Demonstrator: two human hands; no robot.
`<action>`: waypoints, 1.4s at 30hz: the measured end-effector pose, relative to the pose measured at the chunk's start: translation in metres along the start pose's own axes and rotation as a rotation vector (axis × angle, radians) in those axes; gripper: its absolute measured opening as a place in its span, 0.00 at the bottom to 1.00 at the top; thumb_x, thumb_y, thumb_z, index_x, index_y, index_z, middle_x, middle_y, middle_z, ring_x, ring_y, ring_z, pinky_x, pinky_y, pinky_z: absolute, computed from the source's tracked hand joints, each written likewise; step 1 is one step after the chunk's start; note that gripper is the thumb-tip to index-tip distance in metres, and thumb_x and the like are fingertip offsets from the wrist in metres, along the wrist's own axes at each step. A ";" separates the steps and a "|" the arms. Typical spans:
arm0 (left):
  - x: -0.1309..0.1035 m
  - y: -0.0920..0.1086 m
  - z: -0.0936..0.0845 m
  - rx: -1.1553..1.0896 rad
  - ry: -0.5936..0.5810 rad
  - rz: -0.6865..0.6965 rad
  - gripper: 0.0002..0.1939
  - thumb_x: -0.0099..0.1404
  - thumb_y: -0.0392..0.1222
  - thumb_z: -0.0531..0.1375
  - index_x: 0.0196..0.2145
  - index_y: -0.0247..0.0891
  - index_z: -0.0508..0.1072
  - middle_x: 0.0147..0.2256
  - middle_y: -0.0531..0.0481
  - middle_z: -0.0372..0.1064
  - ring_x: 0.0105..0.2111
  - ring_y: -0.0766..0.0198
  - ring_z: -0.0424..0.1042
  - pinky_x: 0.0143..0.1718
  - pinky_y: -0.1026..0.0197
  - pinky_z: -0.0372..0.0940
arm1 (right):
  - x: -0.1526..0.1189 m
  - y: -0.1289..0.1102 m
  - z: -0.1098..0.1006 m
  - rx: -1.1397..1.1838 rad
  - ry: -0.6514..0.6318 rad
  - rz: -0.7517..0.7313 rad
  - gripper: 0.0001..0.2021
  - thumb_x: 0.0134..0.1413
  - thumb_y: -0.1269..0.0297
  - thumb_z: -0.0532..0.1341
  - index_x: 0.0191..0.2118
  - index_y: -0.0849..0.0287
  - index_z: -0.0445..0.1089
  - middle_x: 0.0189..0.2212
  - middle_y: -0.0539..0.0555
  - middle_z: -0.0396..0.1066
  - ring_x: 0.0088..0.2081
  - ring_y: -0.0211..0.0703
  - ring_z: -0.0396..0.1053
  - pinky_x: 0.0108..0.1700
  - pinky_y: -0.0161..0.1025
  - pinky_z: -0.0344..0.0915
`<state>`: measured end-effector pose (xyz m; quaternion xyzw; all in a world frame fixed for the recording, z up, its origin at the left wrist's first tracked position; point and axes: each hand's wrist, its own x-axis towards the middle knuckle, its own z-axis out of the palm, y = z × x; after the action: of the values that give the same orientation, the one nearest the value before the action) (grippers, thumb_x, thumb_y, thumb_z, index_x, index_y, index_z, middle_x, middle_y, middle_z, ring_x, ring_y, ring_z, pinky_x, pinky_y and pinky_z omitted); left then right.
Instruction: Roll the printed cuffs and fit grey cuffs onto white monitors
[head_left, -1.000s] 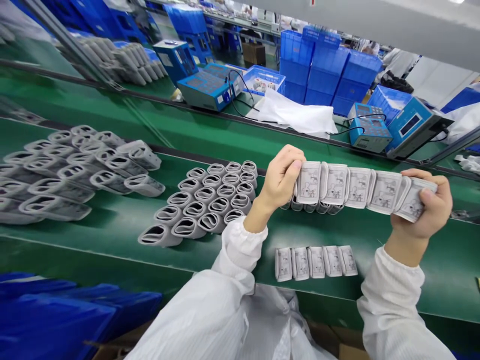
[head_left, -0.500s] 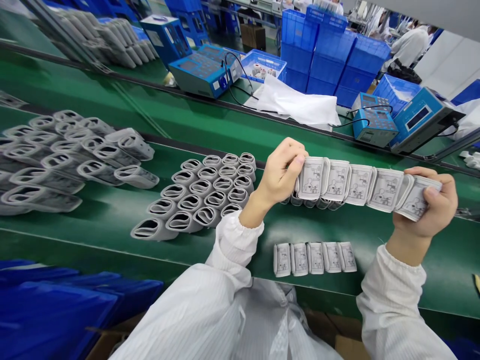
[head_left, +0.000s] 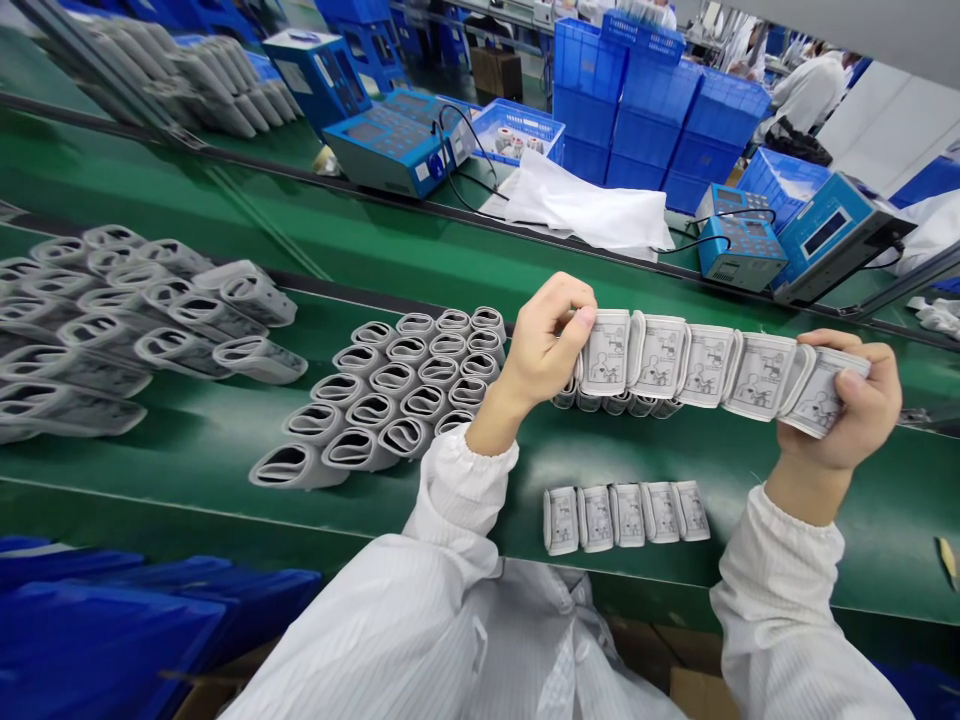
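Note:
My left hand [head_left: 553, 338] pinches the left end of a row of grey rolled blood-pressure cuffs [head_left: 705, 365], whose printed faces show a line-drawn figure. At the other end my right hand [head_left: 855, 400] grips the last cuff, thumb on its print. The row is held up above the green bench, sagging slightly to the right. Partly hidden beneath it are more rolled cuffs [head_left: 616, 403]. Closer to my body, a second row of cuffs [head_left: 626, 516] lies on the bench, prints facing up. Left of my left forearm stands a block of cuffs [head_left: 405, 380] with their open ends up.
A larger, looser group of cuffs [head_left: 127, 320] covers the bench's left part. Blue testers [head_left: 394, 140] and a white sheet [head_left: 585, 205] sit beyond the green belt [head_left: 300, 240]. Stacked blue crates [head_left: 645, 110] stand behind. Blue bins [head_left: 112, 630] are below the bench at left.
Both hands and the held row appear slightly further left in the picture, along with most of the scene. The grip on the cuffs is the same.

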<state>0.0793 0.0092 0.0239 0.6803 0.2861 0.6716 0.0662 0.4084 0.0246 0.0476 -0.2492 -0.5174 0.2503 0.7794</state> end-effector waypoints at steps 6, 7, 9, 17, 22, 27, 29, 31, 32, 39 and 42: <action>0.002 -0.001 -0.010 -0.002 0.003 -0.011 0.17 0.82 0.52 0.58 0.35 0.43 0.71 0.34 0.50 0.71 0.34 0.61 0.72 0.34 0.56 0.64 | -0.004 -0.003 0.002 -0.034 -0.021 0.017 0.06 0.40 0.62 0.65 0.27 0.53 0.67 0.32 0.58 0.81 0.29 0.50 0.72 0.33 0.48 0.70; 0.002 -0.001 -0.011 -0.006 0.006 -0.007 0.17 0.82 0.52 0.59 0.35 0.43 0.71 0.34 0.50 0.71 0.34 0.61 0.72 0.34 0.56 0.64 | -0.005 -0.004 0.003 -0.034 -0.020 0.022 0.06 0.40 0.62 0.65 0.27 0.53 0.67 0.32 0.57 0.80 0.29 0.50 0.71 0.33 0.48 0.71; 0.002 -0.001 -0.012 -0.011 0.017 0.002 0.16 0.82 0.51 0.59 0.35 0.43 0.71 0.34 0.51 0.71 0.34 0.61 0.71 0.34 0.56 0.64 | -0.006 -0.005 0.005 -0.016 -0.012 0.035 0.06 0.41 0.62 0.65 0.27 0.53 0.68 0.32 0.57 0.80 0.30 0.49 0.71 0.33 0.47 0.70; 0.002 -0.001 -0.011 -0.001 0.030 0.019 0.16 0.82 0.51 0.59 0.36 0.43 0.71 0.34 0.51 0.71 0.33 0.62 0.71 0.34 0.56 0.64 | -0.007 -0.009 0.006 -0.046 -0.018 0.068 0.06 0.41 0.61 0.67 0.26 0.51 0.69 0.32 0.57 0.78 0.30 0.52 0.71 0.32 0.51 0.70; 0.002 -0.001 -0.012 0.011 0.030 0.008 0.17 0.83 0.53 0.58 0.36 0.43 0.72 0.34 0.51 0.71 0.33 0.61 0.71 0.35 0.56 0.64 | -0.008 -0.011 0.006 -0.077 -0.047 0.077 0.06 0.42 0.60 0.67 0.26 0.49 0.69 0.34 0.55 0.78 0.31 0.53 0.72 0.33 0.55 0.72; 0.002 -0.002 -0.013 0.025 0.033 -0.017 0.18 0.82 0.55 0.59 0.35 0.44 0.72 0.34 0.50 0.72 0.34 0.60 0.72 0.35 0.55 0.65 | -0.008 -0.009 0.004 -0.093 -0.066 0.055 0.08 0.43 0.58 0.68 0.27 0.49 0.67 0.34 0.56 0.77 0.31 0.53 0.73 0.33 0.56 0.73; 0.002 -0.003 -0.013 0.033 0.034 -0.027 0.19 0.81 0.56 0.59 0.35 0.44 0.73 0.34 0.50 0.73 0.33 0.59 0.71 0.34 0.55 0.65 | -0.007 -0.007 0.002 -0.092 -0.076 0.040 0.10 0.43 0.57 0.69 0.27 0.49 0.67 0.34 0.56 0.77 0.31 0.53 0.72 0.33 0.57 0.72; 0.002 -0.003 -0.014 0.041 0.034 -0.044 0.19 0.81 0.57 0.59 0.34 0.44 0.73 0.34 0.49 0.73 0.33 0.59 0.71 0.34 0.55 0.65 | -0.007 -0.005 0.001 -0.093 -0.082 0.037 0.12 0.43 0.56 0.70 0.27 0.49 0.66 0.34 0.57 0.76 0.31 0.54 0.71 0.33 0.58 0.72; 0.002 -0.003 -0.014 0.047 0.032 -0.054 0.20 0.81 0.58 0.59 0.34 0.44 0.72 0.33 0.49 0.73 0.33 0.59 0.71 0.34 0.54 0.65 | -0.007 -0.005 0.001 -0.094 -0.084 0.041 0.12 0.44 0.56 0.70 0.28 0.49 0.66 0.34 0.57 0.76 0.31 0.54 0.71 0.33 0.58 0.72; 0.001 -0.005 -0.017 0.053 0.022 -0.065 0.21 0.80 0.60 0.59 0.34 0.44 0.73 0.33 0.49 0.73 0.34 0.58 0.71 0.36 0.53 0.66 | -0.009 -0.003 -0.002 -0.088 -0.116 0.045 0.16 0.47 0.53 0.72 0.30 0.49 0.64 0.36 0.54 0.75 0.32 0.52 0.71 0.35 0.55 0.73; 0.000 -0.006 -0.018 0.047 0.025 -0.048 0.20 0.81 0.58 0.59 0.35 0.44 0.73 0.34 0.49 0.73 0.34 0.58 0.71 0.36 0.53 0.66 | -0.009 -0.001 -0.004 -0.071 -0.132 0.040 0.18 0.49 0.51 0.74 0.31 0.50 0.64 0.37 0.54 0.74 0.33 0.52 0.71 0.35 0.54 0.72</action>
<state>0.0605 0.0093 0.0230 0.6662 0.3187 0.6713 0.0626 0.4095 0.0174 0.0407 -0.2699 -0.5711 0.2636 0.7291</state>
